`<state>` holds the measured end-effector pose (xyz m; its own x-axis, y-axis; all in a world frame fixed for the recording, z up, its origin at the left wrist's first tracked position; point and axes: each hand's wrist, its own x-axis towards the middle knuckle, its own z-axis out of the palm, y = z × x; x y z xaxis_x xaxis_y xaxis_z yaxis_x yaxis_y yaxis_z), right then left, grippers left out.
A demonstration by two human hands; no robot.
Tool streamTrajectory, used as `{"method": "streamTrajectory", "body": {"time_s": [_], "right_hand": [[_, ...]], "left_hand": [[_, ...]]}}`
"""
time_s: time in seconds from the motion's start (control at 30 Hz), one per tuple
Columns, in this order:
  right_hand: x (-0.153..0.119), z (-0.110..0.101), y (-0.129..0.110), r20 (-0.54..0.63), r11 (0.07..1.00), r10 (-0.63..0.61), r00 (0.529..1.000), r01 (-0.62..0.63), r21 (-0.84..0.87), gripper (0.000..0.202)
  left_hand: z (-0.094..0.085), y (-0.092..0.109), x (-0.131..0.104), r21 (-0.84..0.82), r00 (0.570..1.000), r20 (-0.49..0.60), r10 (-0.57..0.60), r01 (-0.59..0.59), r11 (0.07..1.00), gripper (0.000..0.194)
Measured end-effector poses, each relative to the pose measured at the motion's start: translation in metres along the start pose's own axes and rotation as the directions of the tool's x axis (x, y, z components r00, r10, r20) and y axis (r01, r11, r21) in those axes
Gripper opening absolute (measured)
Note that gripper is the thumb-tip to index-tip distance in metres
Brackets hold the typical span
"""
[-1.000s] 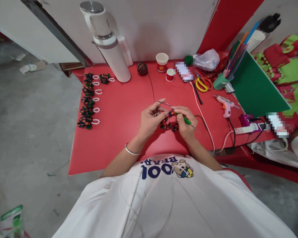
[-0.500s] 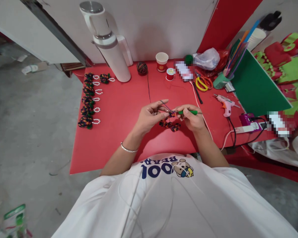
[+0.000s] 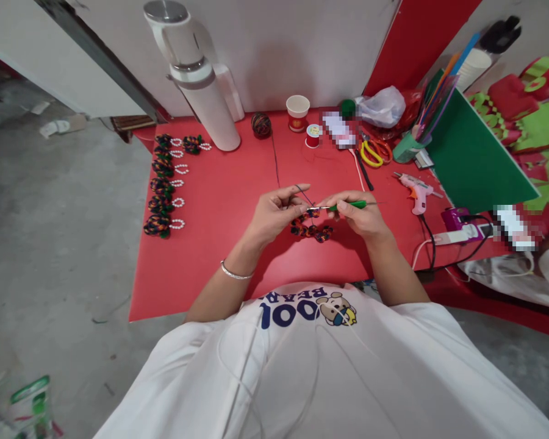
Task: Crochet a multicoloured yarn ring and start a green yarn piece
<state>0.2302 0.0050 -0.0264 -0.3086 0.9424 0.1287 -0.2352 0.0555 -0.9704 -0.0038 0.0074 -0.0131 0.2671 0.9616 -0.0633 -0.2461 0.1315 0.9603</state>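
Note:
My left hand (image 3: 277, 213) pinches the top of a dark multicoloured crocheted strip (image 3: 312, 231), with yarn looped over its raised index finger. The strip hangs in a curl between my hands. In my right hand (image 3: 359, 214) is a crochet hook with a green handle (image 3: 357, 204); its metal shaft reaches left to the work at my left fingertips. A strand of yarn (image 3: 275, 160) runs from my left hand up to a dark multicoloured yarn ball (image 3: 261, 125) at the back of the red table (image 3: 201, 262).
Several crocheted pieces with white bead loops (image 3: 158, 224) line the left edge. Behind stand a white thermos (image 3: 210, 103), a paper cup (image 3: 297, 113) and a red thread spool (image 3: 313, 136). Rightward lie yellow-handled scissors (image 3: 370, 155), a pink glue gun (image 3: 418, 192) and cables.
The right hand has shifted slightly right, and more of the hook's metal shaft shows. The crocheted strip has swung a little to the left.

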Motion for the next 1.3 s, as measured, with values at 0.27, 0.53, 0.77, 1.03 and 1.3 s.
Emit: {"method": "streamTrajectory", "body": {"time_s": [0.27,0.53,0.77,1.03,1.3], "right_hand": [[0.002,-0.007,-0.005,0.012,0.999,-0.006,1.0,0.006,-0.043,0.022],[0.002,-0.01,0.0,-0.013,0.999,0.0,1.0,-0.001,-0.037,0.024],[0.0,-0.011,-0.013,0.057,0.996,0.045,0.997,-0.04,-0.081,0.022],[-0.003,-0.01,-0.021,0.081,0.965,0.002,0.997,0.019,-0.261,0.018],[-0.009,0.0,-0.023,0.115,0.883,-0.143,0.983,0.179,-0.434,0.017]], "left_hand": [[0.002,0.002,-0.001,0.042,0.998,0.046,-0.035,0.033,0.999,0.069],[0.008,0.005,-0.001,0.056,0.998,0.025,-0.065,0.063,0.996,0.075],[0.008,0.007,-0.001,0.126,0.998,-0.064,-0.029,0.037,0.991,0.068],[0.008,-0.001,0.001,0.233,0.992,-0.117,0.054,-0.026,0.972,0.068],[0.009,-0.002,0.0,0.317,0.983,-0.143,0.119,-0.068,0.946,0.065]]}}
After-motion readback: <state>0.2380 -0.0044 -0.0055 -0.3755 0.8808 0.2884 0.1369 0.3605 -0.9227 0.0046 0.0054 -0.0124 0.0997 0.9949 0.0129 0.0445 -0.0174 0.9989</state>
